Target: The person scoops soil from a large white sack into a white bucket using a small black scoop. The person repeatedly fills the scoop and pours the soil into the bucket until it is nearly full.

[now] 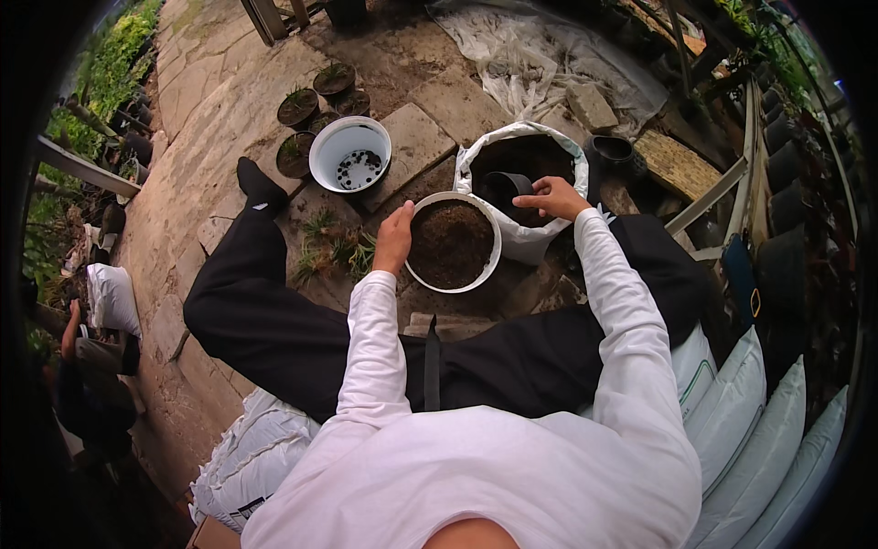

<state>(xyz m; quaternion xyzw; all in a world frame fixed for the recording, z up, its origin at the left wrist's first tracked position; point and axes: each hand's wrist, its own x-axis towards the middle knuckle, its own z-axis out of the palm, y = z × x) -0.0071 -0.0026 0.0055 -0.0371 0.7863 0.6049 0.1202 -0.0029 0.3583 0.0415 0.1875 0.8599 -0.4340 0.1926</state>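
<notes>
Between my legs stands a round white plastic pot (499, 264) filled with dark soil (453, 243). My left hand (395, 240) rests against its left side, fingers along the rim. My right hand (557, 199) grips a small black plastic pot (516, 182) by its edge. That black pot is tilted inside an open white sack (531, 241) of dark soil, just beyond the white pot. Loose grassy plants (336, 247) lie on the ground left of my left hand. Farther off is a second white pot (328, 141), with dark round spots on its bottom.
Several small black pots with seedlings (299, 108) stand beyond the second white pot. Paving slabs (411, 147), a concrete block (591, 108) and crumpled plastic sheeting (542, 65) lie ahead. Full white bags (727, 391) lean at my right. Another person (96, 391) sits at far left.
</notes>
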